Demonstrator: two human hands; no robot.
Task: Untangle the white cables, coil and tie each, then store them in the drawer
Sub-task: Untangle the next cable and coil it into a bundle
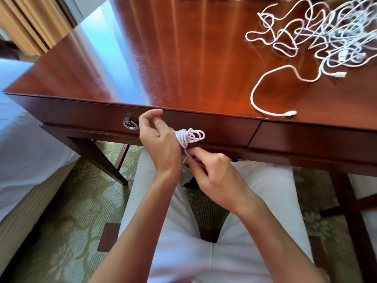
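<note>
Head view: my left hand (158, 142) grips coiled cable (189, 136); right hand (212, 178) pinches its tail before closed drawer (142, 123).

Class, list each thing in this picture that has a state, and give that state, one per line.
Drawer: closed.
Coiled cable: looped, held in both hands, tie unfinished.
Cable pile: tangled on the desk.
Left hand: grips the coil.
Right hand: pinches the cable's end.

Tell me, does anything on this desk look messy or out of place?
Yes. A tangled heap of white cables sprawls over the far right of the glossy brown wooden desk, one loose plug end lying near the front edge. Nothing looks damaged.
</note>
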